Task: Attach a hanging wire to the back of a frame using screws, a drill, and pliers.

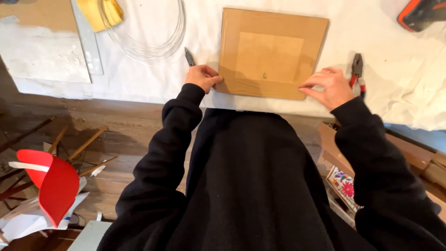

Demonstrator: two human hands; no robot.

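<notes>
A flat wooden frame back (271, 52) with a raised square panel and a small metal hanger lies on the white-covered table (371, 46). My left hand (202, 76) pinches its near left corner. My right hand (329, 86) presses fingertips on its near right corner. Both arms wear black sleeves.
A dark tool tip (189, 56) lies just beyond my left hand. Red-handled pliers (357, 72) lie beside my right hand. A coil of thin wire (144, 28) and a yellow cloth (100, 13) sit at the back left. An orange-black tool (420, 13) sits back right. Red plastic (53, 183) stands on the floor.
</notes>
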